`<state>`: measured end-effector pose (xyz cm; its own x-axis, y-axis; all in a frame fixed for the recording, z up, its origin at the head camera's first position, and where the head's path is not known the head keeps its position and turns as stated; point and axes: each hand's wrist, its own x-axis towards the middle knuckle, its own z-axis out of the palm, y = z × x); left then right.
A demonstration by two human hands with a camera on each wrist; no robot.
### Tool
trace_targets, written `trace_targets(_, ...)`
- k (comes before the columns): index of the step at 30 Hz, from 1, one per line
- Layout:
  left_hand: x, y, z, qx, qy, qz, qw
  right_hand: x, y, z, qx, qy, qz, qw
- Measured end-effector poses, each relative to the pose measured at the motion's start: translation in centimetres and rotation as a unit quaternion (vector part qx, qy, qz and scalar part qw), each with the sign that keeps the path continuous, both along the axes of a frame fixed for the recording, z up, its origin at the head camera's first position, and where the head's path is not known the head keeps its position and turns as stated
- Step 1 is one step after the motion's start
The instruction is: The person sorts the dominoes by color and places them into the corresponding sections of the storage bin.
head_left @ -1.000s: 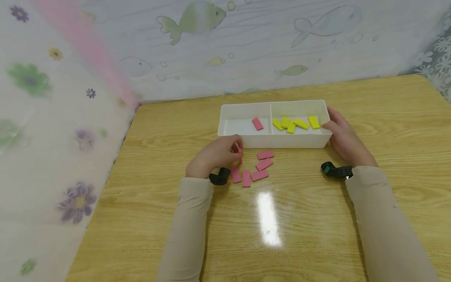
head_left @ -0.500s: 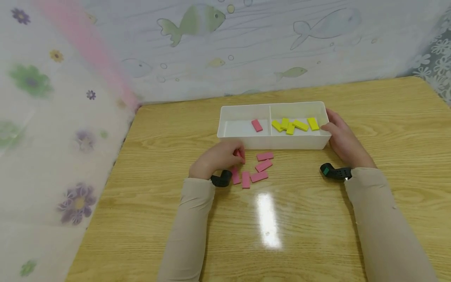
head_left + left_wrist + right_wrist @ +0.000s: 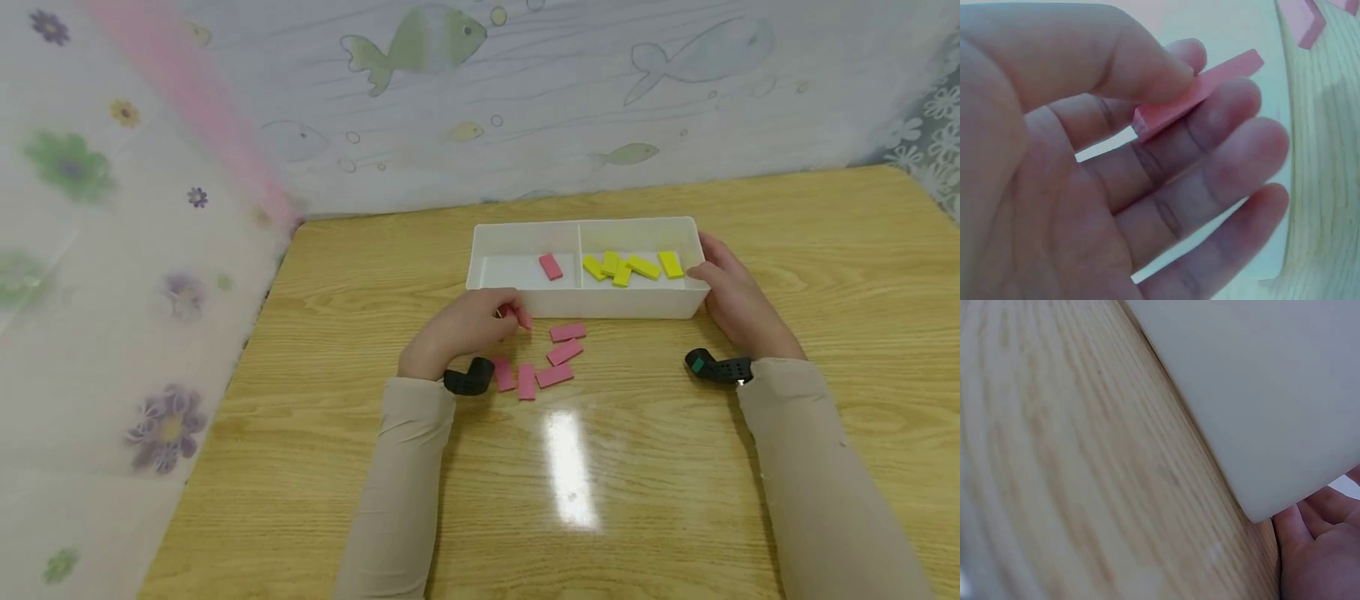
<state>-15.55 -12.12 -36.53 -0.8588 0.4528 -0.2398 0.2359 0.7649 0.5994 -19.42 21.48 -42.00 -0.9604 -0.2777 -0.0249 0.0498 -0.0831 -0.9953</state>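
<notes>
My left hand point(image 3: 467, 327) pinches a small flat pink block point(image 3: 1230, 72) between thumb and fingers, just in front of the white box's left half. In the left wrist view the block lies tilted along the fingers, partly covered by the thumb. The two-compartment white box point(image 3: 607, 304) has one pink block point(image 3: 551, 267) in its left compartment and several yellow blocks point(image 3: 643, 267) in the right one. With its thumb over the rim, my right hand point(image 3: 738, 302) grips the box's right end; in the right wrist view most of its fingers are out of sight.
Several pink blocks point(image 3: 555, 376) lie loose on the wooden table point(image 3: 637, 492) in front of the box, close to the left wrist. Behind the table stands a wall point(image 3: 540, 92) with fish drawings. Another patterned wall point(image 3: 90, 333) borders the left side.
Between my left fingers the pink block has turned and come up slightly towards the box. The right hand keeps its hold on the box's end.
</notes>
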Motion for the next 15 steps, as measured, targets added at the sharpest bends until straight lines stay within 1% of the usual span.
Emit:
trace_targets(3, 0.07, 0.02, 0.17, 0.012, 0.012, 0.009, 0.9998, 0.06, 0.02, -0.06, 0.000, 0.000, 0.000, 1.0000)
trace_targets(8, 0.05, -0.03, 0.25, 0.051, 0.032, 0.024, 0.9979, 0.02, 0.02, -0.12, -0.002, 0.000, -0.001, 1.0000)
trace_targets(15, 0.04, -0.02, 0.18, 0.080, 0.078, 0.036, 0.9931, 0.05, -0.01, -0.31, 0.000, -0.004, 0.000, 1.0000)
